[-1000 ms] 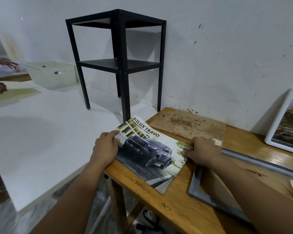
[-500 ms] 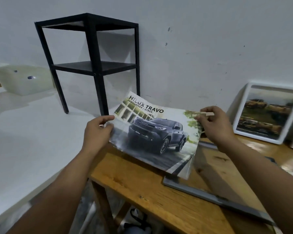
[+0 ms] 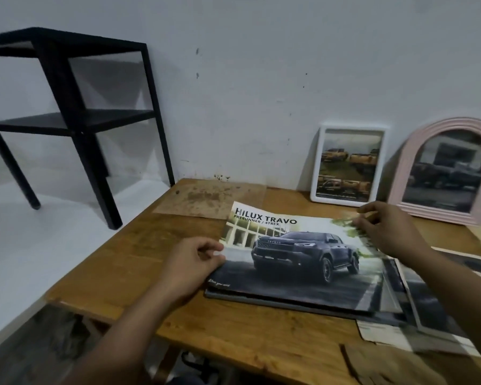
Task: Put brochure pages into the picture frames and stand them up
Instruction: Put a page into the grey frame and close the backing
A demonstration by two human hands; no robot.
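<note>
The brochure page (image 3: 297, 259), held lifted off the table half a second earlier, is now being laid flat over the grey frame (image 3: 289, 300) on the wooden table (image 3: 156, 254). Its left edge is being pinched by the left hand (image 3: 190, 263); its far right corner is being held by the curled fingers of the right hand (image 3: 383, 232). Alignment is judged under way. Two filled frames are standing against the wall (image 3: 261, 79): a white frame (image 3: 317, 165) and a pink arched frame (image 3: 400, 168).
</note>
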